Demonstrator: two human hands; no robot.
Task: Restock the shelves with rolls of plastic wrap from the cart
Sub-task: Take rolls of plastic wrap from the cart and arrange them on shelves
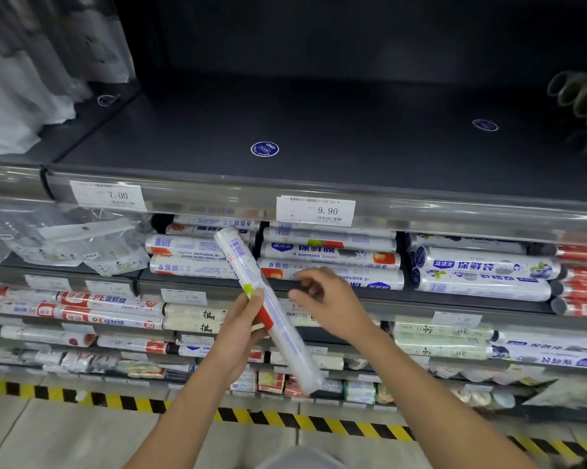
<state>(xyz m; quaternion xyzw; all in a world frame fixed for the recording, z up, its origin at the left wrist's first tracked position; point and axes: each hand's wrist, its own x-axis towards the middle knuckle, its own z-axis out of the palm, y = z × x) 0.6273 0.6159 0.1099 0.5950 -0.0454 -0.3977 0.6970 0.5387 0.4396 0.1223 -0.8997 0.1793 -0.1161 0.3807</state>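
My left hand grips a white roll of plastic wrap around its middle. The roll is tilted, its upper end near the stacked rolls and its lower end pointing down right. My right hand hovers just right of the roll with loosely curled fingers and holds nothing. It is in front of the stacked plastic wrap rolls on the second shelf, under the 9.90 price tag. The cart is out of view.
The top shelf is dark, with round blue stickers. Bags hang at the upper left. More rolls fill the shelf at right and the lower shelves. Yellow-black hazard tape runs along the floor.
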